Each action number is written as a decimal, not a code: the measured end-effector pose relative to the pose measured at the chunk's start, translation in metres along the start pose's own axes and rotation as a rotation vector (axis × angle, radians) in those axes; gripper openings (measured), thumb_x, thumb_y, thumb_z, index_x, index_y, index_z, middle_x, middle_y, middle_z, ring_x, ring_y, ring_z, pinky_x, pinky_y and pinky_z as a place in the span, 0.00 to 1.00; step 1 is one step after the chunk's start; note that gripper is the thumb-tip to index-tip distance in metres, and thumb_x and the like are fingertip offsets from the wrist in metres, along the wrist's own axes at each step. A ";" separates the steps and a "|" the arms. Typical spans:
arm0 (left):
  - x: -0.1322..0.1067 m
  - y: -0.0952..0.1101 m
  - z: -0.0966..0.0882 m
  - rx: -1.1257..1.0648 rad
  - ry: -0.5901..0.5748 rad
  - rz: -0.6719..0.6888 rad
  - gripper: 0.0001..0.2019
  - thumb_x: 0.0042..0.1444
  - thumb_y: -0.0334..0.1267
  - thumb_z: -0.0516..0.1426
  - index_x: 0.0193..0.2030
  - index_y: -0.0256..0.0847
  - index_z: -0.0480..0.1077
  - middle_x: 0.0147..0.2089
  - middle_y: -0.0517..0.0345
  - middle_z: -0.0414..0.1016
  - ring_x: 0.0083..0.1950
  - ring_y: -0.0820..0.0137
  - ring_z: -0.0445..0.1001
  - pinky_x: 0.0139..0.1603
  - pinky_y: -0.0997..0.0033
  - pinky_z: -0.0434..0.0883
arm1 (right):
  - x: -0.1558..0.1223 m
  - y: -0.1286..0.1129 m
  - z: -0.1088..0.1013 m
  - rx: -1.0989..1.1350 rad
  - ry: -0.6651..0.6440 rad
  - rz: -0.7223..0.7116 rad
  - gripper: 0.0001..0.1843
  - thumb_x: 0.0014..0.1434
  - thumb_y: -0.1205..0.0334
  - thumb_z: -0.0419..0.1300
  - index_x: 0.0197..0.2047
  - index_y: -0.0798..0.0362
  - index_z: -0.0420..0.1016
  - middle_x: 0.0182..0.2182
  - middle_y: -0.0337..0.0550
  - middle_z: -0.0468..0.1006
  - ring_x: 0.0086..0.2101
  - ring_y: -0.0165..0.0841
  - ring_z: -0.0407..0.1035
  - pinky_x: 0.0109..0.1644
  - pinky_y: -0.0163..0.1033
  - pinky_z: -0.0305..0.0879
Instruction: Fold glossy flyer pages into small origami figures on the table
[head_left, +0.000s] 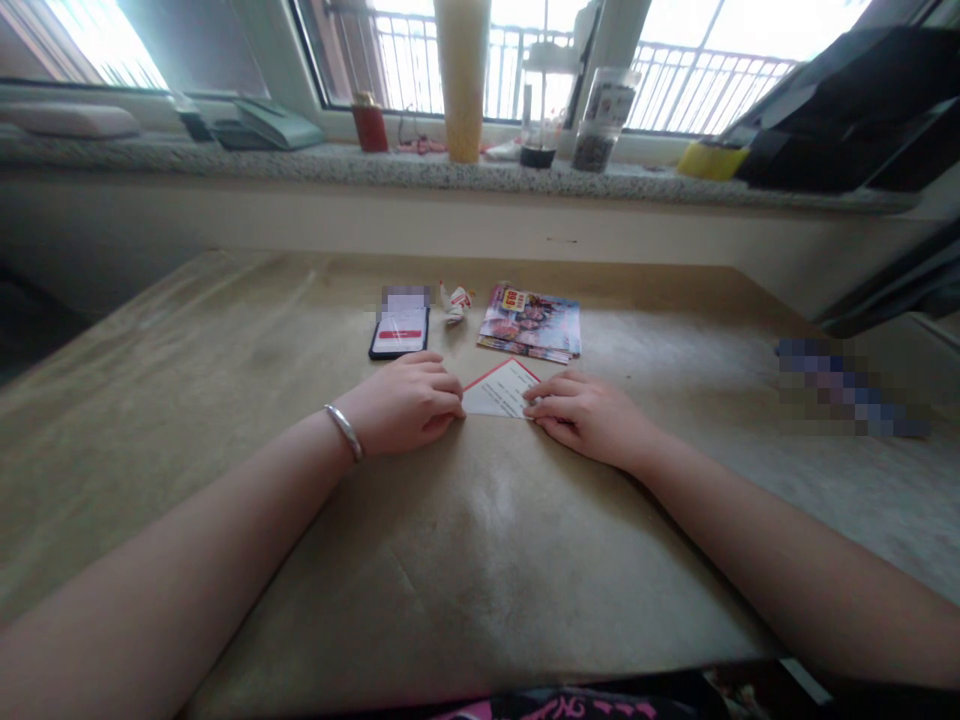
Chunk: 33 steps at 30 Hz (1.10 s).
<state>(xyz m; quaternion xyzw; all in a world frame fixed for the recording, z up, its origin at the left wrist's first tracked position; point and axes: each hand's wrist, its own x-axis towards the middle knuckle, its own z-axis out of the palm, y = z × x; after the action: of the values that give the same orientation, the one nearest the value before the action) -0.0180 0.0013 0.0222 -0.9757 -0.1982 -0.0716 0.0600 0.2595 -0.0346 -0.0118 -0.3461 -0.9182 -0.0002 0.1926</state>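
Observation:
A sheet of paper point(499, 392), folded to a triangle with printed text and a red edge, lies on the table between my hands. My left hand point(416, 400), with a silver bangle at the wrist, has its fingers closed on the paper's left corner. On the right corner, my right hand point(574, 412) presses with fingers curled together. Just beyond my left hand is a phone point(400, 330) with a lit screen. Past the paper rests a small stack of colourful printed leaflets point(531, 318). Between phone and leaflets sits a crumpled white and red paper figure point(454, 302).
The table point(300, 520) meets a wall below a granite windowsill point(420, 170). Along the sill stand a red bottle point(369, 124), a tall yellowish cylinder point(461, 90), clear containers point(600, 120), a yellow tape roll point(712, 160) and a black bag point(832, 120). A blurred-out item point(851, 390) lies at right.

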 end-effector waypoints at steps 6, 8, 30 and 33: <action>-0.005 -0.005 -0.002 0.023 -0.025 0.002 0.10 0.58 0.33 0.53 0.36 0.44 0.76 0.36 0.59 0.77 0.38 0.67 0.70 0.48 0.65 0.64 | 0.001 -0.001 0.000 -0.007 -0.010 0.007 0.11 0.62 0.64 0.54 0.39 0.51 0.79 0.45 0.44 0.79 0.43 0.36 0.71 0.47 0.43 0.68; -0.008 -0.007 -0.004 0.008 -0.031 -0.008 0.10 0.58 0.33 0.53 0.35 0.44 0.76 0.36 0.59 0.77 0.39 0.67 0.69 0.48 0.65 0.64 | 0.001 -0.001 0.000 -0.009 -0.012 0.008 0.11 0.62 0.64 0.54 0.40 0.50 0.79 0.45 0.44 0.79 0.43 0.36 0.71 0.47 0.43 0.68; -0.020 -0.021 -0.013 -0.072 -0.158 -0.118 0.11 0.53 0.33 0.55 0.35 0.50 0.79 0.35 0.62 0.78 0.38 0.72 0.73 0.42 0.73 0.65 | -0.001 0.002 0.000 -0.010 -0.003 -0.007 0.12 0.63 0.63 0.54 0.40 0.50 0.79 0.45 0.43 0.79 0.43 0.36 0.71 0.47 0.43 0.68; -0.022 -0.021 -0.016 -0.082 -0.147 -0.128 0.11 0.52 0.33 0.55 0.33 0.50 0.79 0.35 0.63 0.78 0.38 0.72 0.73 0.41 0.73 0.66 | -0.002 0.002 -0.001 -0.009 -0.005 -0.009 0.11 0.63 0.63 0.54 0.40 0.50 0.79 0.45 0.44 0.79 0.43 0.36 0.71 0.47 0.43 0.68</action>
<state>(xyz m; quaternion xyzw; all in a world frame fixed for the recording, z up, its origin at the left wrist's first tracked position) -0.0483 0.0101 0.0357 -0.9653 -0.2608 -0.0115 0.0003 0.2625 -0.0345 -0.0117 -0.3427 -0.9203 -0.0041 0.1888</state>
